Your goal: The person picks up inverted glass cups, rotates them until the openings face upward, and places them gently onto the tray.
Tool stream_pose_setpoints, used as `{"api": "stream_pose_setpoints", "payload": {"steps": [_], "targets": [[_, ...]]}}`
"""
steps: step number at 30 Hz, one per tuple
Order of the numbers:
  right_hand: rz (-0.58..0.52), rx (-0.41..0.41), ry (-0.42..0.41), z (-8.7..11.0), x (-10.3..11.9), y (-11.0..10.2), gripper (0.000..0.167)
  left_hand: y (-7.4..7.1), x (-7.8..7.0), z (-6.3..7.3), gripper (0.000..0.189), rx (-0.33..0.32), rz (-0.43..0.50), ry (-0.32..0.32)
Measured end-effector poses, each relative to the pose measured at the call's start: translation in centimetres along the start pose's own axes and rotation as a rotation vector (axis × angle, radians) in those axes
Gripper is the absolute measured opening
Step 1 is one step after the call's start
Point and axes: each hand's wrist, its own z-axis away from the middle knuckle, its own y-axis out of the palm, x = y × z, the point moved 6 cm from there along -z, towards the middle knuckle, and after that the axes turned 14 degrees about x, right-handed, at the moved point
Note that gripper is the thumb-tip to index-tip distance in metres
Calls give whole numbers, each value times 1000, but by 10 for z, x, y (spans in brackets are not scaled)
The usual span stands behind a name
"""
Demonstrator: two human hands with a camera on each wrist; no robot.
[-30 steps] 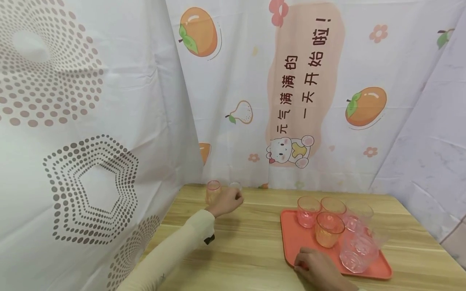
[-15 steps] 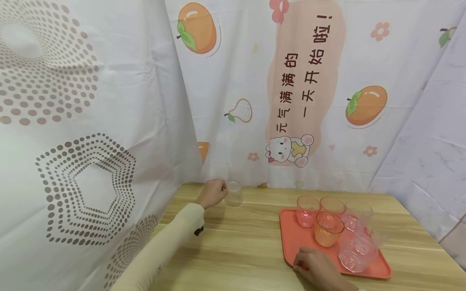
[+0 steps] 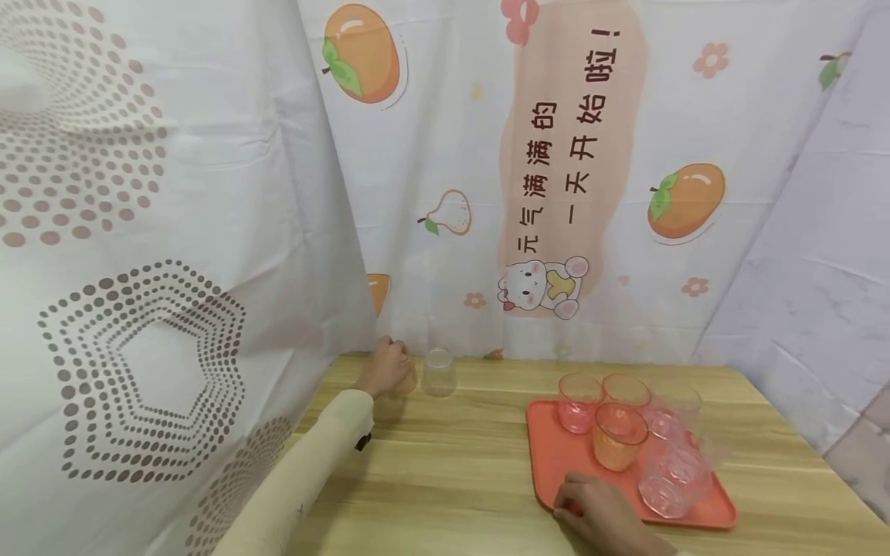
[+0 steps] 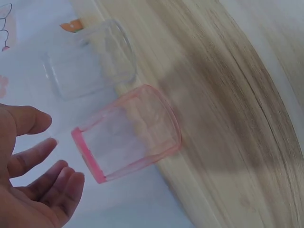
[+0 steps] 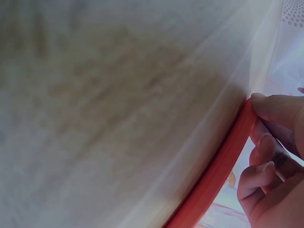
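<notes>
My left hand [image 3: 386,367] is at the far left of the table, at the pink cup [image 3: 410,380]. In the left wrist view its fingers are spread and bent, apart from the thick pink base of that cup [image 4: 130,135]. The cup stands upside down, its rim on the wood. Beside it a clear cup [image 3: 439,374] also stands upside down. My right hand [image 3: 599,510] pinches the near left corner of the red tray [image 3: 545,455]; in the right wrist view the thumb lies on the tray's rim [image 5: 223,159], with other fingers curled below.
On the tray stand several cups, among them an amber one [image 3: 619,439] and a pink-based one [image 3: 579,403]. Clear cups [image 3: 670,483] crowd its right side, hard to tell apart. Curtains hang behind the wooden table [image 3: 431,471] and at its left [image 3: 229,193].
My left hand has moved left from in front of the clear cup to the pink cup, leaving the clear cup in sight. My right hand stays at the tray's corner.
</notes>
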Motion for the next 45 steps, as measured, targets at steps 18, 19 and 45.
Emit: {"api": "stream_pose_setpoints", "payload": {"steps": [18, 19, 45], "targets": [[-38, 19, 22, 0, -4, 3, 18, 6, 22, -3, 27, -125, -135, 56], [-34, 20, 25, 0, -4, 3, 19, 8, 25, -4, 30, -107, -125, 44], [-73, 18, 22, -1, -7, 4, 16, 22, 47, -24, 63, 8, -109, -20]]}}
